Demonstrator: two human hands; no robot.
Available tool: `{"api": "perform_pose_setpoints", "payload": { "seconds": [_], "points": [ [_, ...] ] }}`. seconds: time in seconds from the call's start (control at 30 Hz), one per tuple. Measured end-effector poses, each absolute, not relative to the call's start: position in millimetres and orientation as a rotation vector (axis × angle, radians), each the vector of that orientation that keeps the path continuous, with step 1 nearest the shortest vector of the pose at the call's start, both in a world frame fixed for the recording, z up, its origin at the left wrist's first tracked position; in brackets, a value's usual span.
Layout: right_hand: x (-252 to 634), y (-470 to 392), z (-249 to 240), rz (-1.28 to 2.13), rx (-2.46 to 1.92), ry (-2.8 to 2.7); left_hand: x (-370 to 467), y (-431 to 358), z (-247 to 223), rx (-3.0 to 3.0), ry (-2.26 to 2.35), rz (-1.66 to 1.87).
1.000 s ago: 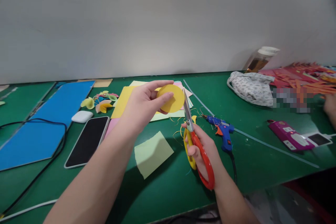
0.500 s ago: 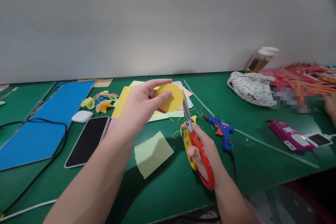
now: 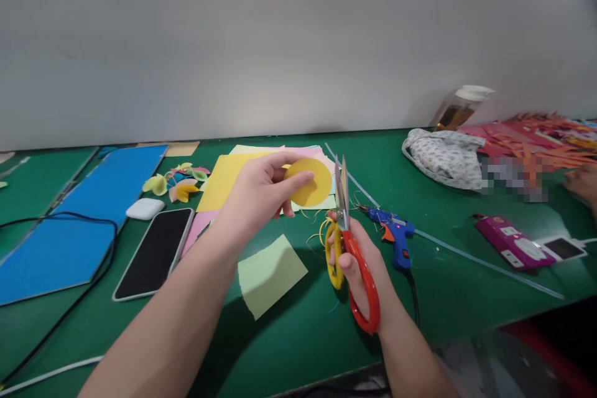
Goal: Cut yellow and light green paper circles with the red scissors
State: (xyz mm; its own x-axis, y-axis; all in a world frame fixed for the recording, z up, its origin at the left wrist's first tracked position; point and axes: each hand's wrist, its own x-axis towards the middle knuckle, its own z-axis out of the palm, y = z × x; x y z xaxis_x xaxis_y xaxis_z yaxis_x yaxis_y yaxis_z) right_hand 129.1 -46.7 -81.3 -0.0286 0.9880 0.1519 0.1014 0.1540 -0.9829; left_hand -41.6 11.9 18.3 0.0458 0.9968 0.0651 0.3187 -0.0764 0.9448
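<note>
We hold a yellow paper circle up in our left hand. Our fingers are pinched on its left edge. The circle sits above the green tabletop, in front of a pile of colored paper sheets.

Our right hand holds the scissors. Our fingers are closed around the red and yellow handles. The blades point up, just beside the right edge of the circle.

A pale green paper piece lies under our hands. A blue glue gun lies near the scissors. A phone and a white case lie to the left, near some paper petals.
</note>
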Motion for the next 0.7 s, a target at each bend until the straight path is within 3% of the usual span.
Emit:
{"api": "perform_pose_setpoints", "payload": {
  "seconds": [0.2, 0.7],
  "points": [
    [132, -47, -68, 1.240, -1.179, -1.135, -40, 15, 7, 1.565, 1.274, 1.000],
    [159, -31, -69, 1.219, -1.008, -0.883, -32, 8, 9, 1.647, 1.177, 0.523]
  ]
}}
